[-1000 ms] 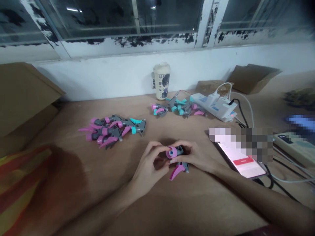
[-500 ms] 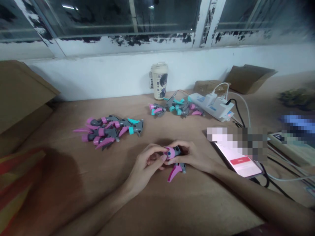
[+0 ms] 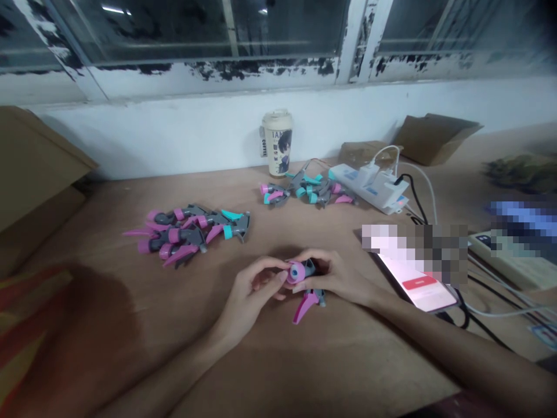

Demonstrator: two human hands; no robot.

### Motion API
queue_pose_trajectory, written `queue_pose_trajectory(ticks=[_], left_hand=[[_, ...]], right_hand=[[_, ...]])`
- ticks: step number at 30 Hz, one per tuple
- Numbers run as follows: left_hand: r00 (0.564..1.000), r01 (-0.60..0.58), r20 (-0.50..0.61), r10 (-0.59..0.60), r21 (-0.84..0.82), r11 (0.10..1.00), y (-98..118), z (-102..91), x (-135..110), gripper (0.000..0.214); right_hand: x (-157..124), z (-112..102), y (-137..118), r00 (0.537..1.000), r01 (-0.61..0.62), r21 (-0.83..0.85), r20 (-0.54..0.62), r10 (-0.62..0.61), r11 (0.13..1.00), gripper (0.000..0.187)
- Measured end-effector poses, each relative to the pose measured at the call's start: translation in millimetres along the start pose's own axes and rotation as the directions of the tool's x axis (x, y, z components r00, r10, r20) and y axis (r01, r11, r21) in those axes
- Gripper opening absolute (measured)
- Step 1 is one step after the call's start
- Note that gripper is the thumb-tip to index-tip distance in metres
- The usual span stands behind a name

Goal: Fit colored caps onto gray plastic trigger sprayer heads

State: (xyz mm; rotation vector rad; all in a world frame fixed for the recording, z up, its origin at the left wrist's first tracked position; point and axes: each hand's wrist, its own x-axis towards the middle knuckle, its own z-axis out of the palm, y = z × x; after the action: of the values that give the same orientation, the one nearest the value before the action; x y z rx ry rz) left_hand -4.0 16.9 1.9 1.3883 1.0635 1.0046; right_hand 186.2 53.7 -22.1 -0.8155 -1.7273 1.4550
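Note:
A grey trigger sprayer head (image 3: 310, 268) with a pink trigger is held above the table, its pink screw collar (image 3: 296, 273) facing me. My right hand (image 3: 337, 277) is closed around the grey body. My left hand (image 3: 256, 284) pinches the collar's left side between thumb and fingers. The pink trigger hangs below my fingers, and part of the body is hidden by my right hand. To the left lies a pile of sprayer heads (image 3: 187, 232), mostly pink and grey with one teal trigger. Farther back is a second group of sprayer heads (image 3: 319, 190) in teal, pink and grey.
A lidded coffee cup (image 3: 278, 145) stands against the wall. To its right lies a white power strip (image 3: 369, 186) with plugs and cables. A lit phone (image 3: 429, 290) is beside my right forearm. Cardboard (image 3: 39, 168) stands at left, and a brown box (image 3: 435, 139) at back right.
My left fingers have shifted slightly on the pink collar, showing more of its round opening. The whole view has moved a little; the piles lie as before.

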Motion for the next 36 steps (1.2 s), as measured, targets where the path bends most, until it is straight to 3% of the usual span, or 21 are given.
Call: queue_pose_trajectory(ticks=[10,22,31,36], left_hand=[[0.997,-0.060,0.048,0.057,0.055,0.997,1.4,1.2,2.1,0.012],[0.975,-0.222,0.082,0.207,0.407,0.886,-4.3,-6.8,5.6,0.010],[0.968,-0.220,-0.013,0.250,0.431,0.875,-3.7,-4.4,2.0,0.011],[0.936,-0.232,-0.182,0.300,0.322,0.918,-7.5,-4.0,0.1,0.009]], right_hand=[[-1.3,2.1,-2.8,1.000,-0.002,-0.056,0.006,0.002,0.998,0.035],[-3.8,2.6,-5.8,1.000,-0.003,-0.118,-0.030,-0.001,0.993,0.034],[-1.9,2.0,-5.7,1.000,-0.006,-0.111,-0.005,0.006,0.994,0.035],[-0.9,-3.4,-4.5,0.995,-0.012,-0.103,-0.095,0.002,0.995,0.033]])
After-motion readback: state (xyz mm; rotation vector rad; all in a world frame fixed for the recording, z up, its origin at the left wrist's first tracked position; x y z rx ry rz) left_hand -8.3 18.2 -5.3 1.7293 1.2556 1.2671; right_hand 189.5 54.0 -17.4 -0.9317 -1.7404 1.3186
